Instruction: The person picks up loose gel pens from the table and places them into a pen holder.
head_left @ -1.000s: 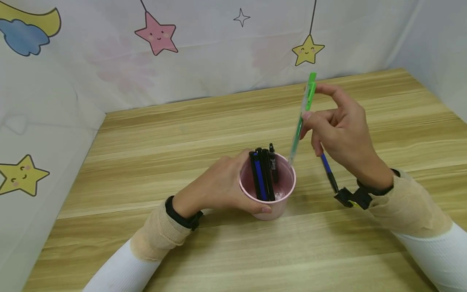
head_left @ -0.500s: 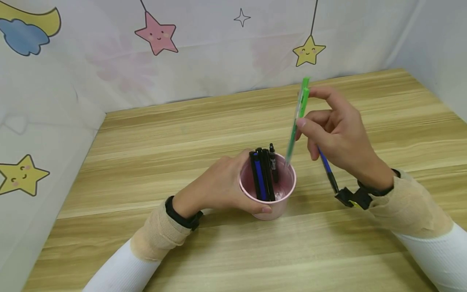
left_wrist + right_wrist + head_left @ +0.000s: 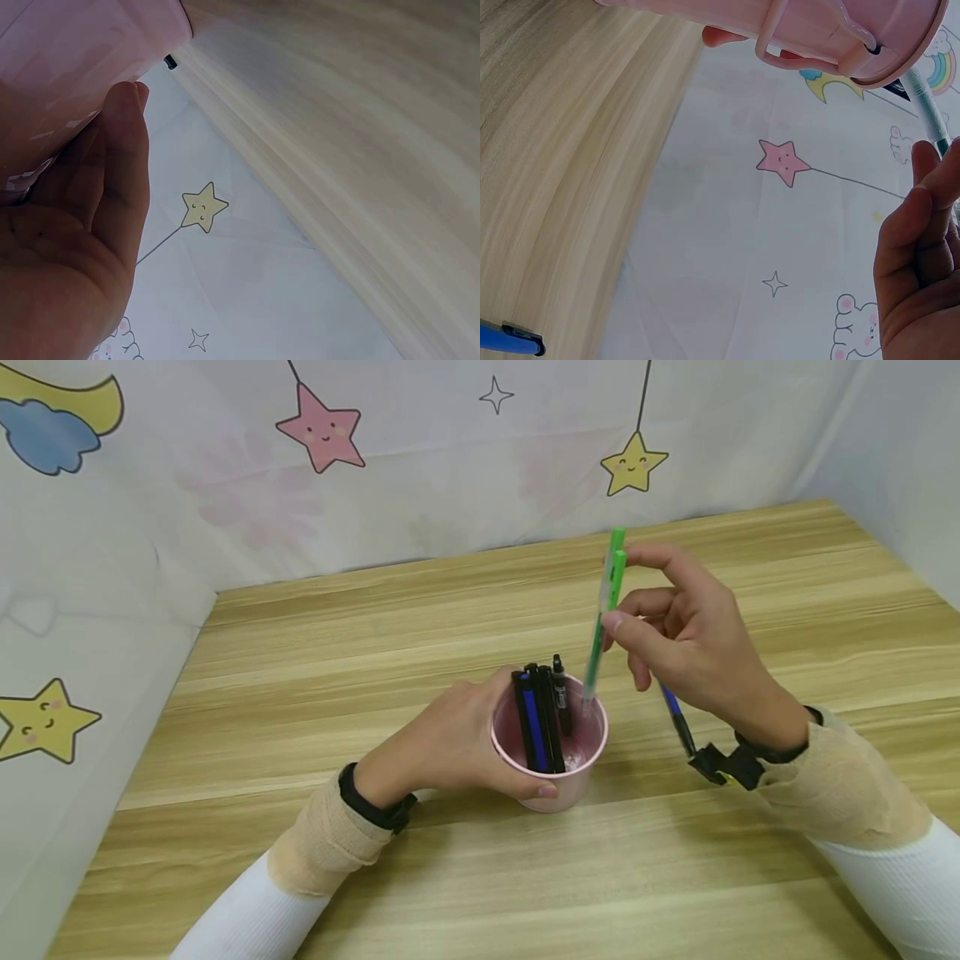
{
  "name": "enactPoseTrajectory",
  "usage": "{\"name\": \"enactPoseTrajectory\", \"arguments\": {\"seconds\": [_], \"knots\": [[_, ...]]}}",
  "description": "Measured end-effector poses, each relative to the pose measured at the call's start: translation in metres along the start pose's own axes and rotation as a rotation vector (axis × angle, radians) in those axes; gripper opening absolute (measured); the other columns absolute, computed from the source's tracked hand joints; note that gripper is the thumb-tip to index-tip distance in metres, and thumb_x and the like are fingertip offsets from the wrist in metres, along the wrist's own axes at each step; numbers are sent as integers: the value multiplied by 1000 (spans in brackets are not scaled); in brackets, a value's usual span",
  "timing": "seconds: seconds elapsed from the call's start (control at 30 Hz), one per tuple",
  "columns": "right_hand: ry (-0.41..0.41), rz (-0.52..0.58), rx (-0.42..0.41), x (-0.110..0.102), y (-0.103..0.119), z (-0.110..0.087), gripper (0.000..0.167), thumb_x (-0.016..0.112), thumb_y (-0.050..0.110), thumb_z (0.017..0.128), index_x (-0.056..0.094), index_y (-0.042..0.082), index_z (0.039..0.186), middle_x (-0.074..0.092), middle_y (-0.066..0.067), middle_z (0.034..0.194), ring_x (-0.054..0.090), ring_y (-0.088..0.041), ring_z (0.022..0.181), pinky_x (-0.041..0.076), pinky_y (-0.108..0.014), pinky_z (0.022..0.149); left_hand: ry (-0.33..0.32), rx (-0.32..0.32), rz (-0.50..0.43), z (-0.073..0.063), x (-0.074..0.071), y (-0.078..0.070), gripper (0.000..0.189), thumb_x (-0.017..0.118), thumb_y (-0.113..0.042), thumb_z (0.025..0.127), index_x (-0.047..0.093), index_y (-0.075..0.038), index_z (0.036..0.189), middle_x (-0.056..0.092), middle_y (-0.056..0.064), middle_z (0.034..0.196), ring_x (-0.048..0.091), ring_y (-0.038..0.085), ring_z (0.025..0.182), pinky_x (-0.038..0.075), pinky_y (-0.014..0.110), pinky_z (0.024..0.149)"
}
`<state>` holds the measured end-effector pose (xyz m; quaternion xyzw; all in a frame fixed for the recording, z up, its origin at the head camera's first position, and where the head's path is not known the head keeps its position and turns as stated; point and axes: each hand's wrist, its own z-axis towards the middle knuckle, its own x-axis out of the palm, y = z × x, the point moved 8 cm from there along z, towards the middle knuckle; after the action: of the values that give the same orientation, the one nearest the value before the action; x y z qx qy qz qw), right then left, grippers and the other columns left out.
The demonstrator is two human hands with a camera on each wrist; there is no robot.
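My left hand (image 3: 465, 739) grips a pink cup (image 3: 555, 789) from its left side, thumb along the near wall. Inside the cup lean several black pens (image 3: 553, 718), one pen with a blue barrel (image 3: 534, 718) among them. Between thumb and fingers of my right hand (image 3: 690, 635) a green gel pen with a clear barrel (image 3: 596, 647) stands nearly upright. Its lower tip dips just inside the cup's right rim. In the right wrist view the cup (image 3: 817, 30) shows a moulded handle, and the clear pen barrel (image 3: 924, 101) overlaps its rim.
A blue and black pen (image 3: 678, 722) lies on the wooden table (image 3: 360, 618) under my right wrist, partly hidden by the hand. A white backdrop with printed stars (image 3: 420, 468) rises behind the table and along its left side.
My right hand has moved left and slightly down with the green gel pen, bringing its tip from the cup's right rim to just inside it. The left hand and cup have stayed put.
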<state>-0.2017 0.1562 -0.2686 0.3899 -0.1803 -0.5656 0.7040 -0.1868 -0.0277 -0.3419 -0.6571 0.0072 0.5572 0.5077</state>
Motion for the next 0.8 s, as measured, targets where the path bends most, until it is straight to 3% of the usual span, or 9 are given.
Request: {"name": "enactPoseTrajectory", "arguments": {"seconds": [0.5, 0.8], "knots": [[77, -93, 21, 8, -1, -2, 46, 58, -17, 89, 50, -6, 133, 69, -14, 78, 54, -16, 46, 45, -26, 44, 19, -16, -31, -2, 1, 0, 86, 94, -52, 60, 52, -21, 129, 67, -15, 98, 66, 4, 87, 55, 27, 73], [80, -120, 34, 10, 2, -2, 45, 60, -13, 91, 54, -4, 135, 70, -12, 78, 54, -17, 47, 46, -26, 46, 19, 24, -23, -2, 1, -2, 89, 92, -54, 61, 52, -24, 135, 66, -17, 102, 64, 0, 89, 54, 26, 75]]}}
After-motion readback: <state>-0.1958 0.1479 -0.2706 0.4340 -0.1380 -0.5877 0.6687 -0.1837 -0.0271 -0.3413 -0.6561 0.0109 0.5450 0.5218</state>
